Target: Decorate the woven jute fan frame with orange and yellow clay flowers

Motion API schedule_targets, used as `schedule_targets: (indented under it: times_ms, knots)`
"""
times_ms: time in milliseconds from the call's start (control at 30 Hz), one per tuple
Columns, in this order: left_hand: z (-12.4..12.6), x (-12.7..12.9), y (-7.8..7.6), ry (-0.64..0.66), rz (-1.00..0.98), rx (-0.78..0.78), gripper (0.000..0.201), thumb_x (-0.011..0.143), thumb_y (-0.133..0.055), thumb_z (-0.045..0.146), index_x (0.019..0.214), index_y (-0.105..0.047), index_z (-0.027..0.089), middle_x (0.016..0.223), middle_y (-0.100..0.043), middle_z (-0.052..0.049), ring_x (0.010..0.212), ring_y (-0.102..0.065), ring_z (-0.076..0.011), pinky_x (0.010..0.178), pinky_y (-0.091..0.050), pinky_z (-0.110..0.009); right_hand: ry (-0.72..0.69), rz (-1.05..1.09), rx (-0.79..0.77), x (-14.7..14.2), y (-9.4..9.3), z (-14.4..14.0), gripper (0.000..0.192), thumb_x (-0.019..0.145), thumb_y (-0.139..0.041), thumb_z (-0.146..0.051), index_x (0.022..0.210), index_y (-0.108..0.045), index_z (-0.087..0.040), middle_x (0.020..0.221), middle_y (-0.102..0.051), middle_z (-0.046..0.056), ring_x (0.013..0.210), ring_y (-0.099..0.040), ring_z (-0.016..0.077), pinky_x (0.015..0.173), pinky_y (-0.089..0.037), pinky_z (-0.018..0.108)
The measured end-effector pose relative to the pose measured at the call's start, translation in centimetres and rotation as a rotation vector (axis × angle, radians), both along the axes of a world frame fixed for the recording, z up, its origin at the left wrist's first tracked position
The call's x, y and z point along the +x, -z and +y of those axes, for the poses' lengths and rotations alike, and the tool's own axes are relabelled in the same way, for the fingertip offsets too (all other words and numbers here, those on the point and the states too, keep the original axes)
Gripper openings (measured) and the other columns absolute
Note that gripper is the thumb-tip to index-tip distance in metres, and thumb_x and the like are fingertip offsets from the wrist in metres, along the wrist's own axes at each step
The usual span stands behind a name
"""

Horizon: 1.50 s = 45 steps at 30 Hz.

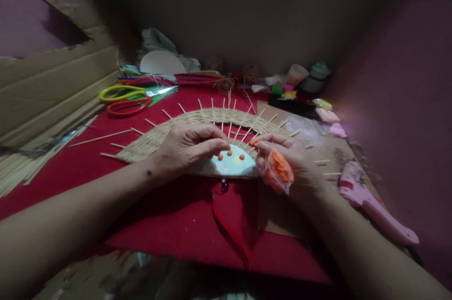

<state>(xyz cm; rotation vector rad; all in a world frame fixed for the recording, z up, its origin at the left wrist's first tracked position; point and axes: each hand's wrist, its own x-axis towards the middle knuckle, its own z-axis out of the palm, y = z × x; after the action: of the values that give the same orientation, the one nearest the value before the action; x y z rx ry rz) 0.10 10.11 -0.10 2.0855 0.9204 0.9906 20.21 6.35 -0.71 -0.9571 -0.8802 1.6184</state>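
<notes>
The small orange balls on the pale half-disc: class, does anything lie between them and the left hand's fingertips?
Nothing visible does. The left hand hovers just above the small orange balls on the pale half-disc.

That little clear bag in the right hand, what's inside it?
The clear bag, held in the right hand, shows bright orange clay pressed against the plastic. How much is in it cannot be seen: the fingers cover its back.

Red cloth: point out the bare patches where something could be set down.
The red cloth is bare in front of the woven fan, between the two forearms, and at the left between the loose sticks and the left hand. Crowded: the back edge beyond the scissors, and the right side around the pink glue gun and right hand.
</notes>
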Motion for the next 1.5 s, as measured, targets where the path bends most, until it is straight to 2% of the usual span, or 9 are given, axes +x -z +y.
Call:
schedule_targets:
  times_ms: [67,167,333,467,667,833,1000,1200,1500]
  knots:
    - [-0.1,-0.1,0.1,-0.009,0.037,0.076,0.007,0.078,-0.065,0.02,0.077,-0.07,0.017,0.068,-0.069,0.003,0.061,-0.061,-0.0078,0.054,-0.046,-0.016,0.001,0.007,-0.001,0.0,0.1,0.1,0.013,0.064,-0.075,-0.024,0.067,-0.066,-0.016,0.053,-0.059,-0.003,0.043,-0.051,0.0062,0.038,-0.037,0.017]
    - [-0.2,0.0,0.4,0.053,0.059,0.139,0.003,0.077,-0.066,0.017,0.079,-0.067,0.016,0.075,-0.068,0.002,0.069,-0.062,-0.0089,0.063,-0.048,-0.017,0.002,0.012,-0.001,0.0,0.2,0.2,0.014,0.063,-0.076,-0.024,0.067,-0.065,-0.016,0.051,-0.057,-0.004,0.042,-0.05,0.0057,0.038,-0.037,0.017]
    - [-0.2,0.0,0.8,0.099,0.075,0.264,0.006,0.079,-0.066,0.019,0.08,-0.062,0.014,0.072,-0.063,0.0,0.066,-0.058,-0.0094,0.061,-0.047,-0.02,0.007,-0.004,0.004,0.0,0.1,0.1,0.015,0.064,-0.075,-0.026,0.068,-0.064,-0.016,0.052,-0.058,-0.003,0.042,-0.05,0.0063,0.038,-0.038,0.017]
    - [0.1,-0.1,1.2,0.146,0.14,0.448,0.006,0.083,-0.063,0.019,0.085,-0.064,0.014,0.078,-0.062,-0.003,0.07,-0.056,-0.0106,0.063,-0.046,-0.022,0.008,-0.012,0.004,0.0,0.1,0.1,0.014,0.063,-0.075,-0.025,0.067,-0.064,-0.017,0.052,-0.058,-0.004,0.042,-0.05,0.0063,0.038,-0.038,0.018]
    - [0.7,0.2,2.7,0.192,0.291,0.701,0.009,0.086,-0.057,0.019,0.091,-0.062,0.015,0.089,-0.065,-0.008,0.08,-0.053,-0.0175,0.073,-0.044,-0.034,-0.013,0.026,0.027,0.1,0.4,0.3,0.013,0.064,-0.075,-0.024,0.069,-0.065,-0.017,0.052,-0.058,-0.004,0.045,-0.052,0.0057,0.041,-0.04,0.017]
    - [0.5,0.5,3.0,0.202,0.337,0.731,0.009,0.088,-0.052,0.015,0.093,-0.059,0.013,0.092,-0.066,-0.009,0.085,-0.052,-0.019,0.078,-0.044,-0.035,-0.003,0.019,0.019,0.2,0.4,0.4,0.015,0.064,-0.076,-0.025,0.069,-0.065,-0.016,0.051,-0.056,-0.005,0.046,-0.051,0.0055,0.043,-0.04,0.017]
    - [0.4,0.6,2.9,0.227,0.399,0.744,0.009,0.089,-0.051,0.018,0.088,-0.06,0.015,0.087,-0.066,-0.008,0.083,-0.051,-0.0187,0.075,-0.044,-0.034,0.012,0.032,0.0,0.1,0.4,0.3,0.014,0.064,-0.076,-0.024,0.068,-0.065,-0.016,0.053,-0.056,-0.004,0.046,-0.05,0.0055,0.043,-0.04,0.018]
    - [0.5,0.7,2.8,0.193,0.459,0.748,0.013,0.088,-0.053,0.021,0.084,-0.064,0.016,0.088,-0.065,-0.009,0.082,-0.05,-0.0187,0.073,-0.044,-0.033,0.011,0.032,0.001,0.1,0.4,0.2,0.015,0.062,-0.076,-0.024,0.067,-0.064,-0.016,0.051,-0.055,-0.005,0.045,-0.049,0.0055,0.042,-0.038,0.018]
    - [0.5,0.6,2.7,0.182,0.424,0.765,0.012,0.087,-0.055,0.021,0.083,-0.065,0.015,0.087,-0.065,-0.009,0.079,-0.048,-0.0184,0.069,-0.044,-0.032,0.01,0.012,-0.006,0.2,0.5,0.3,0.013,0.064,-0.074,-0.023,0.067,-0.065,-0.016,0.053,-0.056,-0.004,0.045,-0.049,0.0056,0.043,-0.038,0.018]
